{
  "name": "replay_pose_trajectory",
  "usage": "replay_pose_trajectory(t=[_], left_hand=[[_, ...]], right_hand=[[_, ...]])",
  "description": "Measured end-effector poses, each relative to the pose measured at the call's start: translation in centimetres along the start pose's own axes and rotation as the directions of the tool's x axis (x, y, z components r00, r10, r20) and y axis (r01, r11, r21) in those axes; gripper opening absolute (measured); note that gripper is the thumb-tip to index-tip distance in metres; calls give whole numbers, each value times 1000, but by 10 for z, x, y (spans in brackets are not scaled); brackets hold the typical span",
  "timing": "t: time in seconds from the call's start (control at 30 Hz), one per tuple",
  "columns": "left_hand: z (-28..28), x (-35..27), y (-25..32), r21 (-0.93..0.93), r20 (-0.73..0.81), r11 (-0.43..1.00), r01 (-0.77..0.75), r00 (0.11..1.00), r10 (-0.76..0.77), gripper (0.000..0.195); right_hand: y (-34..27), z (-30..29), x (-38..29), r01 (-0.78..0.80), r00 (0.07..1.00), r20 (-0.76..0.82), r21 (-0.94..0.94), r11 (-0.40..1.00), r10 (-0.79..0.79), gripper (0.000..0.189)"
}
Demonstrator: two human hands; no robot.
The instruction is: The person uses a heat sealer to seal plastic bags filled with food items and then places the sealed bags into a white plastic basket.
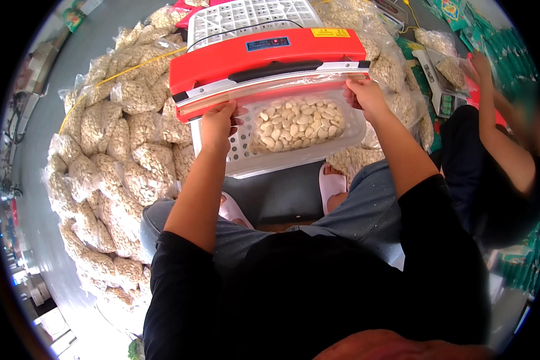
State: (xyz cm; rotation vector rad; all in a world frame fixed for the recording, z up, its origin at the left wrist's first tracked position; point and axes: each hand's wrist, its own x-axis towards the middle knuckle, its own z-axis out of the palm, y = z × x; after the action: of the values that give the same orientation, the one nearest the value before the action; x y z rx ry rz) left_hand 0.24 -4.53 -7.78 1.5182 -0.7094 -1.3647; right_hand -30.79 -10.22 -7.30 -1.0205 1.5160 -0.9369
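A clear plastic bag of pale, flat beans or seeds (299, 123) lies in a shallow translucent tray (357, 132) before me. Its mouth reaches the sealing strip of a red vacuum sealer (216, 67). The sealer's lid, with a black handle (276, 69), is raised from the strip. My left hand (218, 123) pinches the left corner of the bag's mouth, against the front edge of the machine. At the opposite corner, my right hand (364, 96) pinches the bag between thumb and fingers. A small red light glows on the control panel (267, 43).
The sealer rests on an upturned white plastic crate (256, 18). Many filled clear bags (99, 121) are heaped at left and also lie at right. A co-worker's hand (479, 65) holds a bag over a white scale (438, 85). Green printed packages (513, 58) lie beyond.
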Motion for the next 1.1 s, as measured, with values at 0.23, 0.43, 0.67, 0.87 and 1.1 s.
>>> replay_pose_trajectory(t=[0.23,0.43,0.67,0.87,1.1], left_hand=[[1,2,-2,-38,-22,999,-38,999,37,19],[0,2,-2,-65,-16,997,-42,999,41,19],[-2,5,-3,-55,-2,998,-13,1000,13,19],[-1,3,-1,-62,16,998,18,1000,-17,20],[-6,-2,4,-68,43,989,133,991,-130,28]], right_hand=[[-32,-2,-9,20,1000,20,-517,856,-11,21],[-59,15,-30,290,800,16,-886,363,-600,20],[-43,62,-34,636,521,569,-756,-155,-636,48],[-42,63,-39,621,610,580,-773,-130,-540,44],[-37,70,-43,502,650,550,-829,-246,-525,40]])
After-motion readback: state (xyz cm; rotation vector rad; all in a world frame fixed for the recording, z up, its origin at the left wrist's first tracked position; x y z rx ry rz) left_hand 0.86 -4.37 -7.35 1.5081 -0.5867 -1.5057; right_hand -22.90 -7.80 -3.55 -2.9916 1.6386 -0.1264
